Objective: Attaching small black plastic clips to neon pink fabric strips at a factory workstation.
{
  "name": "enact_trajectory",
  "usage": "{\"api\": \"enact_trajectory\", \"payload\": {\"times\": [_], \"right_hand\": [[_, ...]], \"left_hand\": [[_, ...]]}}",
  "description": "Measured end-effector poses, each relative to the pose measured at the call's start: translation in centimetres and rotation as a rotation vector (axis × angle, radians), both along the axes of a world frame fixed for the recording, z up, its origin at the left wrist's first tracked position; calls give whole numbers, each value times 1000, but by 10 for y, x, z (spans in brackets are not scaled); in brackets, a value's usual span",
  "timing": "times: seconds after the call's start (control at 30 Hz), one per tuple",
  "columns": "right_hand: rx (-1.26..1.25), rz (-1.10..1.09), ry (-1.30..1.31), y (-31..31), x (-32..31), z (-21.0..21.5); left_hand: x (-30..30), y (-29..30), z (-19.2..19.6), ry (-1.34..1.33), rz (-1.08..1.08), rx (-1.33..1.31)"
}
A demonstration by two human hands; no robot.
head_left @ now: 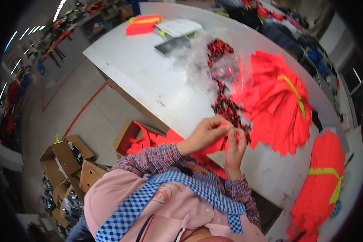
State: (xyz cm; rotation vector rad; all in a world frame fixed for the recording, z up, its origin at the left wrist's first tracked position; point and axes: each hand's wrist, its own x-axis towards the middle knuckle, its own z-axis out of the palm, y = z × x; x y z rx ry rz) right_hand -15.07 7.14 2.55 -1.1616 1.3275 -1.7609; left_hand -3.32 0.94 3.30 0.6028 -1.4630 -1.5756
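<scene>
My left hand [207, 134] and my right hand [234, 153] meet above the table's near edge, fingertips pinched close together. Between them runs a neon red-orange fabric strip [214, 147], its lower part hanging in front of me. Whether a small piece is also between the fingertips is hidden. Just beyond the hands lies a trail of small black and red pieces [226, 108], too small to name. It leads back to a crumpled clear plastic bag [197, 66]. Right of the trail spreads a large bundle of red-orange strips [276, 109], bound with a yellow band [291, 89].
Another yellow-tied red-orange bundle [324, 155] lies at the table's right end. A folded orange stack [143, 25] and a white packet [179, 28] sit at the far left. Below the table's edge, a cardboard box [123, 139] holds more orange strips. Open cartons [60, 159] stand on the floor.
</scene>
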Motion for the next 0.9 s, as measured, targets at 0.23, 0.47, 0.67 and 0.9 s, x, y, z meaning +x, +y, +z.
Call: {"api": "enact_trajectory", "payload": {"times": [0.23, 0.47, 0.67, 0.9], "right_hand": [[468, 299, -542, 49, 5, -86], [698, 426, -836, 67, 1, -128], [830, 370, -877, 63, -4, -151], [711, 273, -869, 61, 7, -168]], "left_hand": [[37, 40, -81, -347, -77, 435], [42, 56, -125, -363, -105, 814], [34, 53, -148, -428, -96, 772], [31, 53, -172, -610, -91, 463]]}}
